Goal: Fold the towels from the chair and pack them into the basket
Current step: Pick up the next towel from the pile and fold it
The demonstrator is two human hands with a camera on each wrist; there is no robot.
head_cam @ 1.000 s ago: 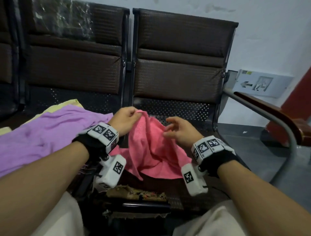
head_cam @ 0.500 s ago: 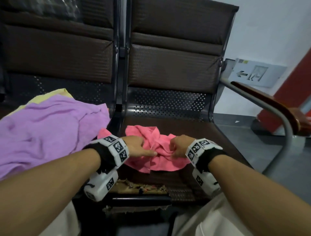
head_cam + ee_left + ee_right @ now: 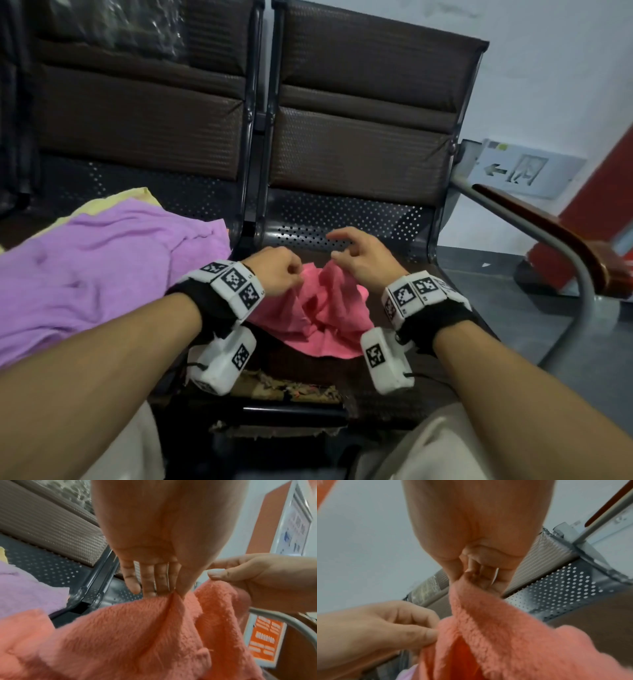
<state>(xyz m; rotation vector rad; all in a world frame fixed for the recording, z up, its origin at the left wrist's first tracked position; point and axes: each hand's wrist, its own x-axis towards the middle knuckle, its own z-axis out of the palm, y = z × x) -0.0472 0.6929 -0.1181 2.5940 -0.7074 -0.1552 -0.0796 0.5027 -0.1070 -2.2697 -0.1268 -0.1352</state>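
A crumpled pink towel [image 3: 322,315] lies on the right chair seat [image 3: 431,274], partly lifted between my hands. My left hand [image 3: 281,274] pinches its upper edge between thumb and fingers; the left wrist view shows the pink towel [image 3: 137,635] gathered at that pinch by my left hand [image 3: 173,593]. My right hand [image 3: 356,253] pinches another part of the edge with thumb and forefinger while its other fingers spread; the right wrist view shows my right hand [image 3: 462,580] nipping the pink towel [image 3: 488,622]. No basket is in view.
A purple towel [image 3: 96,274] lies over a yellow one [image 3: 116,202] on the left seat. Dark padded backrests [image 3: 359,102] stand behind. A metal armrest with a wooden top [image 3: 548,233] curves at the right. The seat's front edge [image 3: 291,390] is torn.
Both hands came down low onto the bunched towel, then rose again with its edge pinched; the right hand's free fingers have spread apart.
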